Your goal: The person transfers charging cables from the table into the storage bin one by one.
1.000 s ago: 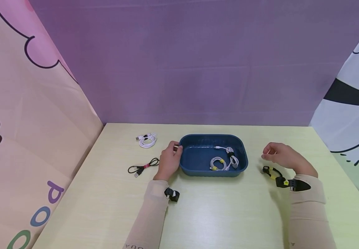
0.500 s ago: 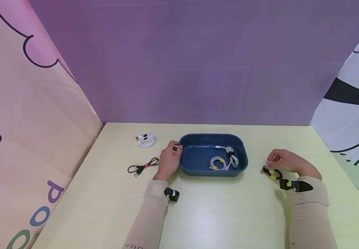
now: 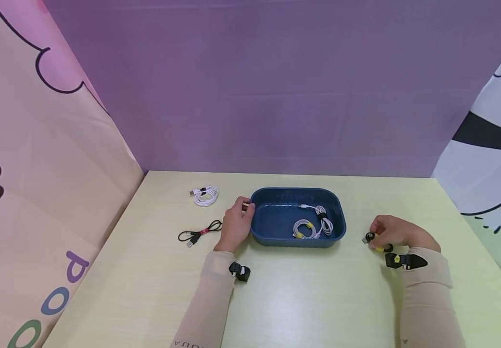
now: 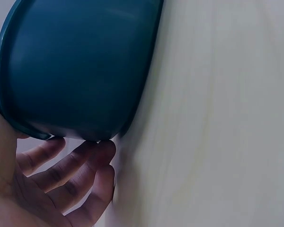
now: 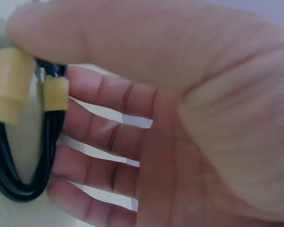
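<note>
A blue plastic basin (image 3: pixel 276 241) stands mid-table, with two coiled white cables inside: one with a black tie (image 3: pixel 326 224) and one with yellow bands (image 3: pixel 304 228). My left hand (image 3: pixel 236 224) holds the basin's left end. In the left wrist view, its bent fingers (image 4: pixel 78 177) meet the outer wall (image 4: pixel 80 71), and the thumb is mostly hidden. On the right, my right hand (image 3: pixel 395 232) pinches a bundled black cable with yellow parts (image 5: pixel 47 142) between thumb and fingers, low over the tabletop. Part of this cable hides behind the thumb and fingers.
A coiled white cable (image 3: pixel 206 196) lies at the back left of the table. Nearer, a black cable with a red tie (image 3: pixel 200 233) lies left of my left hand. A purple backdrop (image 3: pixel 285 96) rises behind the table edge, with printed cloths at both sides.
My right hand has come down onto the black and yellow cable and now pinches it, covering part of it. The left hand and the basin have stayed in place.
</note>
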The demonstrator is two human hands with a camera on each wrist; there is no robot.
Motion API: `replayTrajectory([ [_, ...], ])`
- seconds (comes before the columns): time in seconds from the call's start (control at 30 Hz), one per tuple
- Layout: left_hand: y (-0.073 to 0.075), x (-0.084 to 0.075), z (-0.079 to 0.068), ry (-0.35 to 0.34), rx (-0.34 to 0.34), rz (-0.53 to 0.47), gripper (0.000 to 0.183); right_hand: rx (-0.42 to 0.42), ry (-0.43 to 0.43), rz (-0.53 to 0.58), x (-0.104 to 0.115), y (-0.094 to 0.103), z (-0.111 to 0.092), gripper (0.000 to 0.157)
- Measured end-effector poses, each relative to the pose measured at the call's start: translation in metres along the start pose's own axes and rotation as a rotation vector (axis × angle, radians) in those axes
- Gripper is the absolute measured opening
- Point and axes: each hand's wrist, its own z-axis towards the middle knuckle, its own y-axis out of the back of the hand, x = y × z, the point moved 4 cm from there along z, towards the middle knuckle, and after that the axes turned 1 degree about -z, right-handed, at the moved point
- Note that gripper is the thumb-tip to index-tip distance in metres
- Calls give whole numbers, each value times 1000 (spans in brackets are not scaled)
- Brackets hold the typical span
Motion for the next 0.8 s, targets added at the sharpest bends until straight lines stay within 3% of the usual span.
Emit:
replayTrajectory([
  [0.8,0,0,0,13,-4,-3,31,-174,44,-52,10,9,2,29],
])
